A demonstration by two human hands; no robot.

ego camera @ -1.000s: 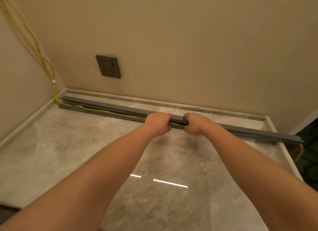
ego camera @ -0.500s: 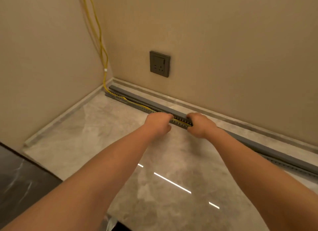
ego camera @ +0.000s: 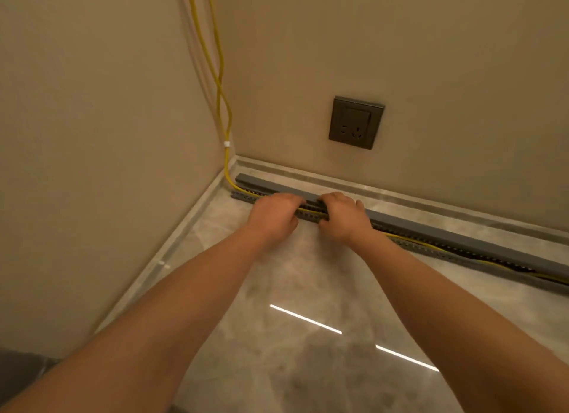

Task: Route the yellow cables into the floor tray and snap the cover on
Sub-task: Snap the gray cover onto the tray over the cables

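Both hands, left hand [ego camera: 274, 217] and right hand [ego camera: 341, 217], curl fingers over the grey cover [ego camera: 462, 238] below the wall socket [ego camera: 356, 123], yellow cables [ego camera: 311, 211] peeking beneath in the floor tray [ego camera: 409, 243] — best tuck them in, then press evenly.

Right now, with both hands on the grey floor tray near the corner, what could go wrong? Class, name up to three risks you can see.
1. The yellow cables show in the gap between the tray and the cover to the right; pressing down there could pinch them.
2. The left hand and right hand have fingers at that gap, so a sudden snap might nip them.
3. The cables bend sharply at the corner and could kink if pulled.
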